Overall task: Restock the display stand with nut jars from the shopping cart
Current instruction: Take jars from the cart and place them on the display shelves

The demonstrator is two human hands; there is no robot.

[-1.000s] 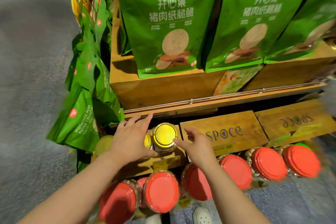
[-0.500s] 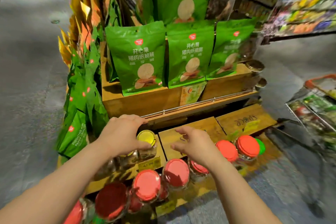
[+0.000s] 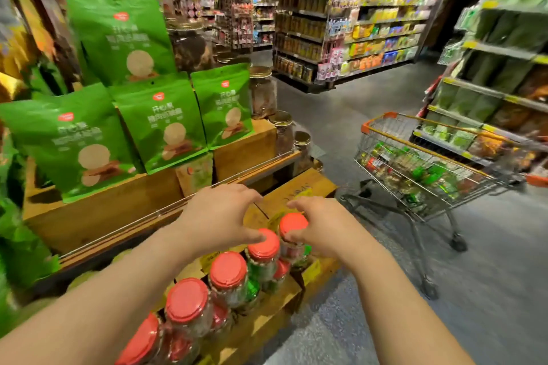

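Standing in a row along the low front ledge of the display stand (image 3: pixel 98 210), the nut jars (image 3: pixel 228 274) with red lids are packed side by side, probably so that shoppers see every lid. Both hands hover over the far end of this row with fingers spread and hold nothing. The left hand (image 3: pixel 221 216) has its thumb just at one lid, and the right hand (image 3: pixel 321 230) is beside the last jar (image 3: pixel 293 225); real contact cannot be told. Behind the jars, green snack bags (image 3: pixel 161 124) lean on the higher steps. The shopping cart (image 3: pixel 421 163) waits to the right of the stand, well apart, with more goods inside.
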